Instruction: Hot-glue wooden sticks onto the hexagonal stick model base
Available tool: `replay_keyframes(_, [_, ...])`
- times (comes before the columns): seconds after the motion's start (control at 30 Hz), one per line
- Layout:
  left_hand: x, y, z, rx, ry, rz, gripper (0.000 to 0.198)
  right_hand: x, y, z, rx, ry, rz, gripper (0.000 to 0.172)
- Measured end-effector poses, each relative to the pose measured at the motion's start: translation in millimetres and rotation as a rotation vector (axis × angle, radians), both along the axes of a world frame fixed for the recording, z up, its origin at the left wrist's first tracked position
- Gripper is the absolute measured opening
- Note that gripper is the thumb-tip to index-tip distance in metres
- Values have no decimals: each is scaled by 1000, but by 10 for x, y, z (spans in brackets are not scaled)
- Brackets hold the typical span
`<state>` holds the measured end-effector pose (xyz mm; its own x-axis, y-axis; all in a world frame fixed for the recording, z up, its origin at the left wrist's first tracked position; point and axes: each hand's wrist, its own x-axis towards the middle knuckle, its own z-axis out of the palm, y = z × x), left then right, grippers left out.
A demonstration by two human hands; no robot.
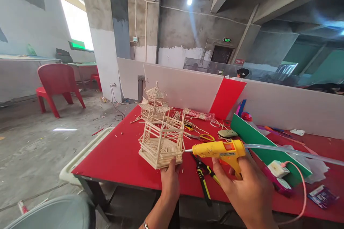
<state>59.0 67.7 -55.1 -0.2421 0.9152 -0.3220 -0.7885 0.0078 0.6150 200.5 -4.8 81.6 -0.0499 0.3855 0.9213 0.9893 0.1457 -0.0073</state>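
Observation:
My left hand [170, 179] grips the lower edge of a wooden stick frame [161, 146], a many-sided open structure with posts and rails, held tilted above the red table. In my right hand [247, 186] is a yellow hot glue gun [219, 149], fingers wrapped around its handle. Its nozzle points left and meets or nearly meets the frame's lower right corner; I cannot tell if they touch. A clear glue stick [290, 152] runs out of the gun's back. Behind the frame stands a tiered stick pagoda [156, 102], partly hidden by it.
On the red table [107, 161] lie pliers [202, 177], yellow-handled scissors [205, 137], loose sticks and a bagged stick bundle [199, 114]. A green board [268, 146] and a pink cable [302, 186] are at right. A grey bin [53, 214] stands lower left.

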Motion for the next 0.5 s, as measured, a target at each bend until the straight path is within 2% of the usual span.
replay_keyframes(0.1, [-70, -140, -40, 89, 142, -199, 50, 80, -55, -72, -27, 30, -22, 32])
replay_keyframes(0.17, [-134, -231, -47, 120, 204, -262, 53, 124, -90, -129, -57, 64, -41, 34])
replay_keyframes(0.27, [-200, -308, -30, 119, 134, -324, 56, 171, -127, -219, -95, 117, -66, 37])
replay_keyframes(0.5, [-193, -364, -62, 187, -154, -224, 57, 239, -224, -372, -138, 234, -90, 43])
